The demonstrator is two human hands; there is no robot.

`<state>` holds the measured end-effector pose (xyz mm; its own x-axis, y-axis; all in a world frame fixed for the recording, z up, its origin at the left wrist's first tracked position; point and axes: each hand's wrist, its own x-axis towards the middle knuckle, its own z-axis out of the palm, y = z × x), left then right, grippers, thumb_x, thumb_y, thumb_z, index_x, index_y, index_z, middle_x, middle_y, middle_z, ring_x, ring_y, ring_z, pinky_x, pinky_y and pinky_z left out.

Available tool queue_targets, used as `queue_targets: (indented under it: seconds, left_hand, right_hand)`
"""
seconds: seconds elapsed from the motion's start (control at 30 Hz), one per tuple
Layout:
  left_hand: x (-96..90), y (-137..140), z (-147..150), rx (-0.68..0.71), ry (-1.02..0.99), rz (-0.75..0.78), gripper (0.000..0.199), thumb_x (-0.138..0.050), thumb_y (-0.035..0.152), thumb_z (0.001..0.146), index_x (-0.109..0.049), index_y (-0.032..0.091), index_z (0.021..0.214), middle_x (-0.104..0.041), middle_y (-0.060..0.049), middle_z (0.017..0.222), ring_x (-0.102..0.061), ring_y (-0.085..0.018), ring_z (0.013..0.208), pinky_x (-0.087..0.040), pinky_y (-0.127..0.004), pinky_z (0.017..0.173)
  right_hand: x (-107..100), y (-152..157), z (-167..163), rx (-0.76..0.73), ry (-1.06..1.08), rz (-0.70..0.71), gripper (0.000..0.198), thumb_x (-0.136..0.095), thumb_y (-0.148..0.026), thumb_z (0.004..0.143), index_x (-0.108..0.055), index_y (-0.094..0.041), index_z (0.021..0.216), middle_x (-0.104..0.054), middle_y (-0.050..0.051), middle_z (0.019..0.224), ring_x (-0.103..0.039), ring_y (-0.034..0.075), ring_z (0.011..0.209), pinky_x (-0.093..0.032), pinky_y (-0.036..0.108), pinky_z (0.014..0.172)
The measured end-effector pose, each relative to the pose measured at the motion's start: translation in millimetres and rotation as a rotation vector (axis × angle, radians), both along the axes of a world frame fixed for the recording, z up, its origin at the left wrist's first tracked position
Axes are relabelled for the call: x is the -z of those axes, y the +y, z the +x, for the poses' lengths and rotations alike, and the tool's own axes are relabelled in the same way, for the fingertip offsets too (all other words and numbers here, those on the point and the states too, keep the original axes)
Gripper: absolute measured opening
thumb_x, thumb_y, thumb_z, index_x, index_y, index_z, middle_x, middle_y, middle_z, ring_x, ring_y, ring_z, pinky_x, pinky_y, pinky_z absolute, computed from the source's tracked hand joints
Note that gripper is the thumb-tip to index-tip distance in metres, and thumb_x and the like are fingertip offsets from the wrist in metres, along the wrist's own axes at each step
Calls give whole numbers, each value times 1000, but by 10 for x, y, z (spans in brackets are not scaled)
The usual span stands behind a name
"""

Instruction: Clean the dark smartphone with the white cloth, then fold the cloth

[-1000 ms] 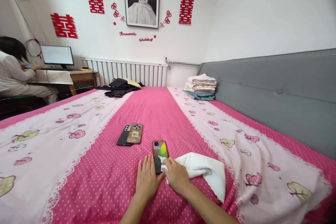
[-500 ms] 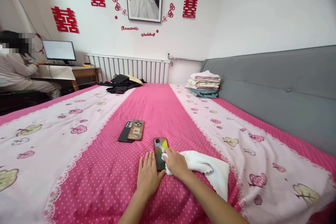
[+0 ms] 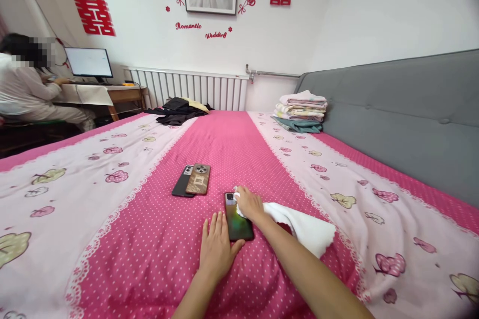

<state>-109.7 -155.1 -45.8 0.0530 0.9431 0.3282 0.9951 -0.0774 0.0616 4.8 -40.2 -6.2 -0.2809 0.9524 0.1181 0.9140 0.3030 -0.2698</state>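
Note:
A smartphone [image 3: 238, 225] with a dark, greenish back lies camera side up on the pink dotted bedspread [image 3: 157, 259]. My left hand [image 3: 217, 246] rests flat with its fingers stretched along the phone's left side, the thumb by its lower edge. Bunched in my right hand [image 3: 250, 204] is a white cloth [image 3: 307, 227], pressed on the upper right of the phone; the rest of the cloth trails off to the right over the bed. Farther off to the left, a brown phone [image 3: 198, 179] partly overlaps a black phone [image 3: 181, 184].
Dark folded clothes [image 3: 177, 109] lie at the bed's far left, and a stack of folded fabric [image 3: 302, 109] sits by the grey headboard [image 3: 374, 94]. A person [image 3: 33, 84] sits at a desk with a monitor [image 3: 89, 63] at the left. Behind the bed runs a white radiator [image 3: 187, 87].
My right hand has slid up the phone toward its top edge, pulling the cloth along. My left hand stays beside the phone. The whole view has shifted slightly.

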Motion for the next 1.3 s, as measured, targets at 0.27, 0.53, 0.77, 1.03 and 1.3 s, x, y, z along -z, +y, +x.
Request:
queue_targets:
  seconds: [0.27, 0.53, 0.77, 1.03, 1.3]
  left_hand:
    - [-24, 6, 13, -5, 33, -47, 76, -42, 60, 81, -43, 2, 131, -42, -19, 137, -36, -32, 128, -25, -49, 106]
    - [35, 10, -4, 8, 18, 2, 73, -43, 59, 81, -44, 6, 131, -44, -18, 136, -36, -32, 128, -25, -49, 106]
    - [61, 22, -15, 16, 5, 20, 70, -43, 57, 81, -43, 8, 132, -43, -18, 136, -36, -32, 128, -24, -51, 106]
    - [31, 12, -27, 13, 24, 13, 69, -44, 55, 81, -46, 6, 130, -44, -19, 135, -37, -32, 128, -26, -50, 105]
    - [38, 27, -54, 23, 25, 34, 64, -43, 50, 81, -48, 8, 128, -47, -19, 134, -39, -32, 127, -27, -50, 104]
  right_hand:
    - [29, 250, -17, 25, -5, -21, 31, -31, -36, 93, -48, -23, 115, -59, 8, 111, -59, 22, 95, -38, 32, 75]
    - [41, 210, 1, 25, 15, 9, 30, -31, -37, 93, -48, -24, 115, -59, 7, 111, -59, 21, 95, -38, 30, 74]
    - [38, 48, 19, 4, 26, 34, 31, -32, -38, 93, -48, -24, 116, -59, 6, 109, -59, 20, 93, -38, 30, 73]
    - [-1, -308, 67, -37, 31, 65, 26, -36, -37, 92, -48, -25, 112, -60, 4, 105, -60, 19, 90, -39, 28, 71]
    - [-29, -726, 162, -92, 36, 88, 23, -40, -33, 91, -51, -26, 110, -60, 3, 104, -60, 18, 91, -40, 26, 68]
